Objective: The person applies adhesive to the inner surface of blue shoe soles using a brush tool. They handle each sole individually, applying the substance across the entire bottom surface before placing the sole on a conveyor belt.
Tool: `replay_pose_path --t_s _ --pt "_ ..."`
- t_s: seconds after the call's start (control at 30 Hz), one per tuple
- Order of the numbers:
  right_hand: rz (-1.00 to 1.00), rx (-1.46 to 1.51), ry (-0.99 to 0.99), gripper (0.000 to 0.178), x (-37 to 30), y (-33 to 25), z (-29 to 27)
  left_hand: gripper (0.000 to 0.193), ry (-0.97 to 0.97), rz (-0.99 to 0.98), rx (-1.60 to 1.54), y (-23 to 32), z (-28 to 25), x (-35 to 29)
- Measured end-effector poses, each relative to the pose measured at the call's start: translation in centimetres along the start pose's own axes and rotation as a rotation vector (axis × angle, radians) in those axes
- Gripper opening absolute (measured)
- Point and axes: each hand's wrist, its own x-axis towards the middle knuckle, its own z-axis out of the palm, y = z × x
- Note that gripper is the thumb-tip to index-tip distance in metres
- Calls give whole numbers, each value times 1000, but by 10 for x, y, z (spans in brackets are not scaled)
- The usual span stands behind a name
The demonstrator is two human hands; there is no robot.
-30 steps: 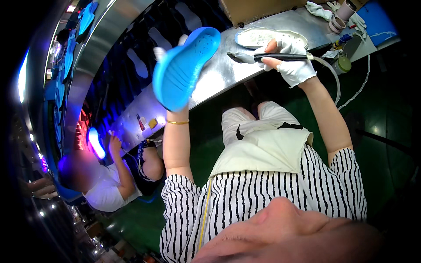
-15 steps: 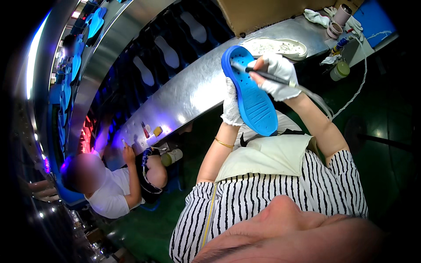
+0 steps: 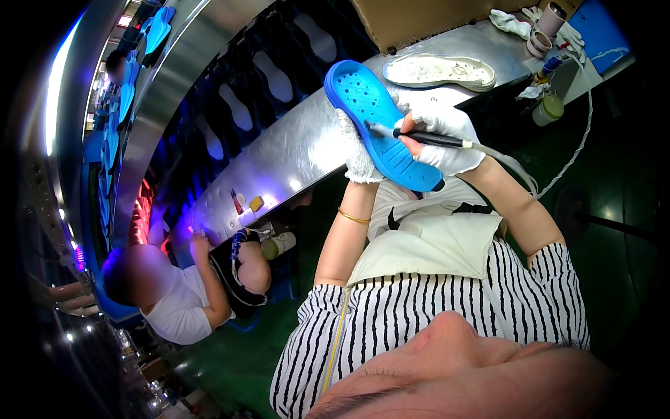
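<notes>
My left hand, in a white knit glove, grips a blue shoe sole by its left edge and underside. The sole's inner face is turned up, with small holes at its far end and grooves at the near end. A brush with a black handle and a pale hose at its rear is held in my right hand. Bare fingertips stick out of that white glove. Near the sole's middle, by its left edge, the bristles appear to touch the surface.
A white sole lies on the metal ledge beyond my hands. Dark conveyor slots with grey sole shapes run behind it. Cups, gloves and a jar are at the right. A co-worker sits at the left.
The blue sole has shifted left and away from me, with its far end leaning further left. The brush tip has moved from the holed end toward the sole's middle.
</notes>
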Motion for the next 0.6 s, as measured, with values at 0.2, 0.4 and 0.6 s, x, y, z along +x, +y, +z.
replay_pose_path --t_s 0.2,0.4,0.6 --pt "-41 -71 -207 19 -8 -12 -1 61 104 55 22 13 3 4" --pt "-65 -159 -187 17 -10 -14 -4 60 29 30 -96 24 2 13" --pt "261 114 -260 9 -4 -7 -11 66 -89 -4 -204 34 -1 13"
